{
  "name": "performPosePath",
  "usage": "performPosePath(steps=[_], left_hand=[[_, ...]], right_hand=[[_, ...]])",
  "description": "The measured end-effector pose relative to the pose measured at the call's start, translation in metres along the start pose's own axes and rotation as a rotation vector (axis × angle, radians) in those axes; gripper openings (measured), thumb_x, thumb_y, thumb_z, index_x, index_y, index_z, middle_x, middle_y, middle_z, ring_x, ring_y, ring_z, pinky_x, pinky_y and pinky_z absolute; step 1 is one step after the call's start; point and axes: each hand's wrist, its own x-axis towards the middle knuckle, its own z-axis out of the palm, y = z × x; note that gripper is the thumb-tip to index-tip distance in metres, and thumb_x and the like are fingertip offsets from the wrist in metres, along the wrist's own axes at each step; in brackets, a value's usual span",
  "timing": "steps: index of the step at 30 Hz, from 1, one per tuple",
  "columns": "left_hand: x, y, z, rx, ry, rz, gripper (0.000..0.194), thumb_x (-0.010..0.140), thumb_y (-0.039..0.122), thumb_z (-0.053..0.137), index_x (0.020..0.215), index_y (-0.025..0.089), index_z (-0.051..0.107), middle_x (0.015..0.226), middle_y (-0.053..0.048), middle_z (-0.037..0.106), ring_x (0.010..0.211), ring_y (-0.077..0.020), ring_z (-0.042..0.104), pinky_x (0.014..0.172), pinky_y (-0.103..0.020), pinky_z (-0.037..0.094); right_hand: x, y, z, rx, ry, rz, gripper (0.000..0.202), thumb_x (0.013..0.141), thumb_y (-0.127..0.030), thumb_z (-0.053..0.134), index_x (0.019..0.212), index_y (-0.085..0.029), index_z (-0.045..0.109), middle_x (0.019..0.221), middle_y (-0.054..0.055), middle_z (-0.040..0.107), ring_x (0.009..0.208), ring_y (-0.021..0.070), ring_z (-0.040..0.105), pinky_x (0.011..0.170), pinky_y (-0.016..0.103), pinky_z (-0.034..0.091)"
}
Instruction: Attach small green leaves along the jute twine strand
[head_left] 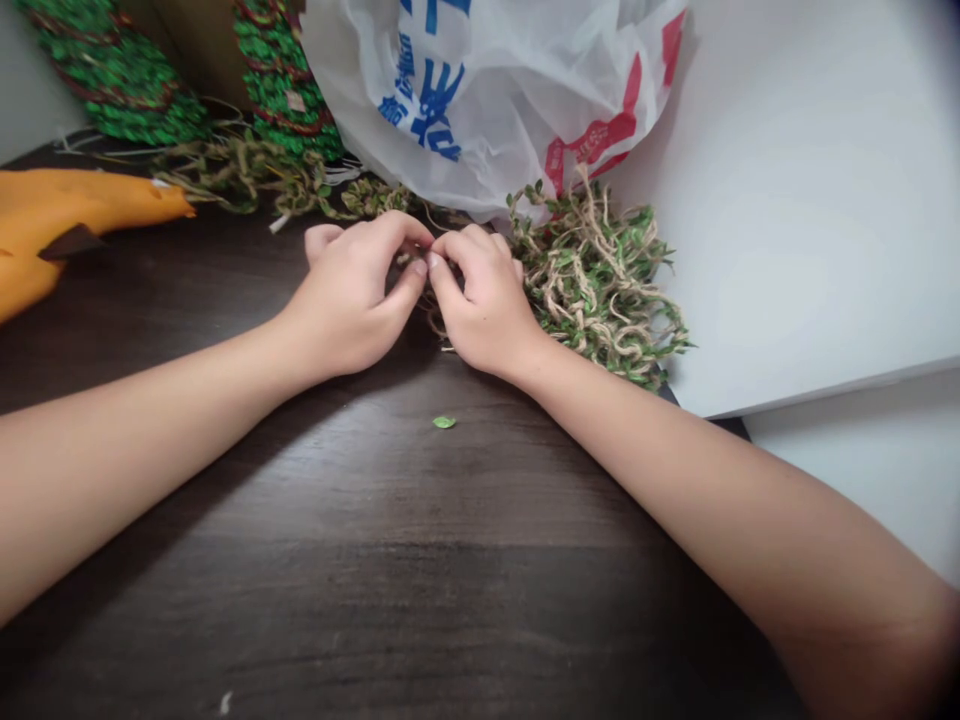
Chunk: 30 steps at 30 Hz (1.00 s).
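Note:
My left hand and my right hand meet at the fingertips above the dark table. Thumbs and index fingers pinch together on a thin bit of leafy twine garland, mostly hidden behind the fingers. Bits of twine show in the gap of my left hand and below my right thumb. A tangled heap of the leafy twine garland, tan cord with small green leaves, lies against my right hand and wrist. More of the leafy strand trails behind my left hand. One loose green leaf rests on the table in front.
A white plastic bag with blue and red print stands behind the hands. Two green tinsel trees are at the back left. An orange object lies at left. A white box-like surface borders the dark table at right.

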Motion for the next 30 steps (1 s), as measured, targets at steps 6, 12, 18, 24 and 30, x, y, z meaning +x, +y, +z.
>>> performPosePath(steps=[6,12,18,24,30], left_hand=[[0.0012,-0.0023,-0.0019,0.017,0.137,-0.088,0.025,0.096,0.023,0.041,0.103,0.022,0.066,0.097,0.000,0.073,0.095,-0.0172,0.066,0.097,-0.036,0.036],[0.0005,-0.0012,-0.0021,0.026,0.159,-0.097,0.022,0.094,0.020,0.044,0.102,0.021,0.064,0.108,-0.004,0.070,0.111,-0.0224,0.063,0.098,-0.039,0.036],[0.0016,-0.0012,-0.0003,0.097,0.035,-0.077,0.021,0.096,0.031,0.045,0.095,0.020,0.062,0.090,-0.003,0.069,0.096,-0.0226,0.063,0.100,-0.044,0.032],[0.0030,-0.0007,-0.0032,0.029,0.103,-0.121,0.023,0.095,0.031,0.043,0.088,0.019,0.062,0.081,-0.001,0.066,0.082,-0.0179,0.061,0.095,-0.040,0.033],[0.0044,0.0026,-0.0065,0.032,-0.097,-0.100,0.026,0.092,0.031,0.042,0.069,0.019,0.045,0.067,0.000,0.053,0.066,-0.0153,0.047,0.079,-0.035,0.031]], right_hand=[[0.0009,-0.0010,-0.0006,0.018,0.044,0.044,0.033,0.104,-0.043,0.032,0.117,-0.026,0.057,0.123,0.006,0.064,0.122,0.0278,0.052,0.106,0.055,0.035],[0.0006,0.0029,0.0012,-0.006,0.065,0.010,0.039,0.105,-0.045,0.026,0.107,-0.025,0.059,0.110,0.006,0.067,0.122,0.0279,0.052,0.106,0.053,0.033],[0.0008,-0.0016,-0.0042,0.047,0.068,0.015,0.038,0.105,-0.047,0.029,0.100,-0.025,0.059,0.103,0.003,0.069,0.102,0.0214,0.060,0.100,0.044,0.040],[0.0027,-0.0011,-0.0037,0.105,0.057,0.045,0.037,0.104,-0.046,0.031,0.096,-0.023,0.059,0.101,0.003,0.068,0.101,0.0202,0.061,0.098,0.040,0.042],[0.0033,-0.0023,-0.0048,0.217,-0.008,0.025,0.034,0.104,-0.041,0.035,0.086,-0.022,0.056,0.085,0.001,0.063,0.092,0.0191,0.060,0.094,0.038,0.043]])
